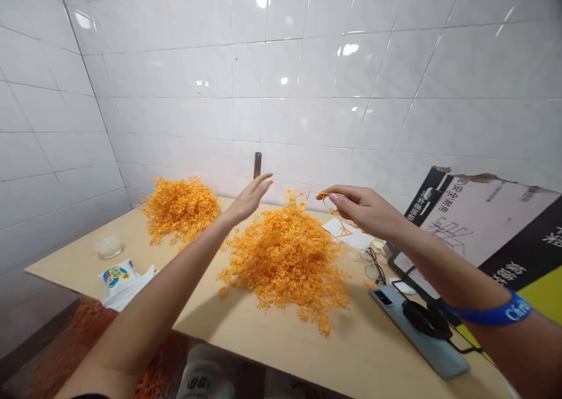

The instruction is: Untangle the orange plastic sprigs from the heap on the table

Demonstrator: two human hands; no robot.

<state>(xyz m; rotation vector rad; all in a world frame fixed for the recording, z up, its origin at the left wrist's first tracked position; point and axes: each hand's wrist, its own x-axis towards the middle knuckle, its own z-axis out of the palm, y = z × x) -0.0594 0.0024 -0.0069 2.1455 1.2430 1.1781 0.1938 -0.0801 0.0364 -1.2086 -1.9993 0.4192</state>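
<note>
A large heap of orange plastic pieces (290, 258), thin and branching, lies on the table before me. Above its right side, my right hand (357, 205) pinches one orange plastic sprue (327, 203) between thumb and fingers; its thin stems stick out to the left and below. My left hand (252, 198) is raised above the heap's left back edge, its fingers stretched out, and I see nothing in it. A second heap of the same orange pieces (182, 208) sits farther left.
At left are a glass jar (109, 246) and a tissue pack (118, 274). On the right lie a phone (421, 331), glasses (373, 267), white paper (351, 235) and a torn, printed cardboard box (478, 223). A tiled wall (290, 118) rises behind the table (246, 328).
</note>
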